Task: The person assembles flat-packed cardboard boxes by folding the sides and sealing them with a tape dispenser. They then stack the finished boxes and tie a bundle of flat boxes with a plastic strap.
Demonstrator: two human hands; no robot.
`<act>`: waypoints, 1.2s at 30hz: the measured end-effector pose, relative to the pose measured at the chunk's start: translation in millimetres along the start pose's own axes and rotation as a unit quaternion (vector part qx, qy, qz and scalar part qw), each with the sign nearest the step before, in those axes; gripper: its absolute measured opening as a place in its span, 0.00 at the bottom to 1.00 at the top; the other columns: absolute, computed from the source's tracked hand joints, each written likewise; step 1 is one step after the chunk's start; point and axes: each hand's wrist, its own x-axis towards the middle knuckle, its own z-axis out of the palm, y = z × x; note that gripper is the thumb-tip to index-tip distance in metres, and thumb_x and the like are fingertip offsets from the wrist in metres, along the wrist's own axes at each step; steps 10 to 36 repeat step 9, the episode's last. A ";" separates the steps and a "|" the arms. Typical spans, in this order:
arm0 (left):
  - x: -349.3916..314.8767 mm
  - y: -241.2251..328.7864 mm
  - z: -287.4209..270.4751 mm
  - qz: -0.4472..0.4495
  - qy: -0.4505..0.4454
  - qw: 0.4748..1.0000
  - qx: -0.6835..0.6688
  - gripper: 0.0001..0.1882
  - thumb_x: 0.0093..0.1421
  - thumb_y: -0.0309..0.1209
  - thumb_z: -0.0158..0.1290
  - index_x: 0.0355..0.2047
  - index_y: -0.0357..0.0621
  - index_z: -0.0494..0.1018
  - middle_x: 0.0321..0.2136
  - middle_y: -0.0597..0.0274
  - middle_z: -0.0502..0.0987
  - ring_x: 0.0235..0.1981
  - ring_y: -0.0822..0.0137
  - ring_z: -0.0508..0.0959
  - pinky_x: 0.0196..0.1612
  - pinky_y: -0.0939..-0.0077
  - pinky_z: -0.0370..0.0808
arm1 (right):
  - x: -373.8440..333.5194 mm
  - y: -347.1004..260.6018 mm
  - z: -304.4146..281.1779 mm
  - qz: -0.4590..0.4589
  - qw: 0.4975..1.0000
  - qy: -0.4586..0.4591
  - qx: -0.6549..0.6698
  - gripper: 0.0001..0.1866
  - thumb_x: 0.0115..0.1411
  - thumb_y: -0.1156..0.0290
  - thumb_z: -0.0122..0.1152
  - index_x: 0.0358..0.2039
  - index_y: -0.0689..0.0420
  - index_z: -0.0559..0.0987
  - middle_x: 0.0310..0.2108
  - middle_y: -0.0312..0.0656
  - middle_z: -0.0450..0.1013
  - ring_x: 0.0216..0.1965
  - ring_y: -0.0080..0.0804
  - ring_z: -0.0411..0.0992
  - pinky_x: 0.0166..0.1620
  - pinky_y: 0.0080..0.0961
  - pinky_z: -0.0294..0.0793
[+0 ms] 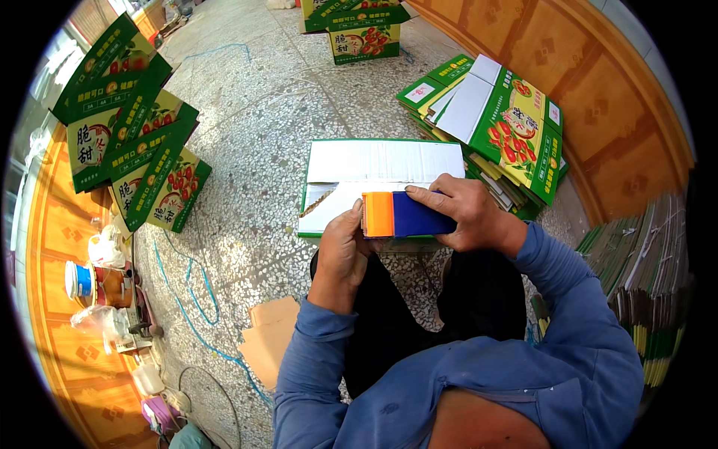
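An orange and dark-blue rectangular box (pixel 420 215) is between my two hands. My left hand (pixel 342 243) grips its orange end, thumb up along the side; most of the other fingers are hidden behind it. From the right, my right hand (pixel 473 215) closes over the blue part, thumb lying on top. Just beneath and beyond is a flat-lying carton (pixel 386 160) with a white inner face and green edges. A torn brown patch shows on its left side, and its near edge is partly covered by my hands and the box.
Folded green and yellow cartons (pixel 516 127) lie piled at the right, with a tall bundle of flat cardboard (pixel 636 277) nearer. Made-up cartons (pixel 138 142) stand stacked at left; another carton (pixel 366 43) stands far ahead. Brown cardboard pieces (pixel 269 337) and blue cord (pixel 179 303) lie on the floor.
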 end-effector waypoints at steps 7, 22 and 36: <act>5.3 -10.8 -37.0 0.028 0.027 0.998 0.040 0.13 0.64 0.35 0.50 0.34 0.34 0.74 0.26 0.59 0.77 0.22 0.69 0.75 0.24 0.78 0.72 | 5.5 -6.0 18.9 0.006 0.999 -0.022 -0.022 0.38 0.39 0.66 0.70 0.56 0.49 0.74 0.26 0.42 0.67 0.24 0.40 0.71 0.27 0.33 0.72; 15.3 -9.5 -53.6 0.057 0.053 0.992 0.103 0.14 0.61 0.35 0.55 0.35 0.33 0.74 0.25 0.58 0.77 0.22 0.69 0.75 0.25 0.79 0.72 | 9.2 -4.6 23.5 0.006 0.998 -0.050 -0.029 0.40 0.38 0.65 0.70 0.57 0.48 0.73 0.26 0.42 0.67 0.24 0.40 0.71 0.27 0.33 0.72; 15.3 -9.5 -53.6 0.057 0.053 0.992 0.103 0.14 0.61 0.35 0.55 0.35 0.33 0.74 0.25 0.58 0.77 0.22 0.69 0.75 0.25 0.79 0.72 | 9.2 -4.6 23.5 0.006 0.998 -0.050 -0.029 0.40 0.38 0.65 0.70 0.57 0.48 0.73 0.26 0.42 0.67 0.24 0.40 0.71 0.27 0.33 0.72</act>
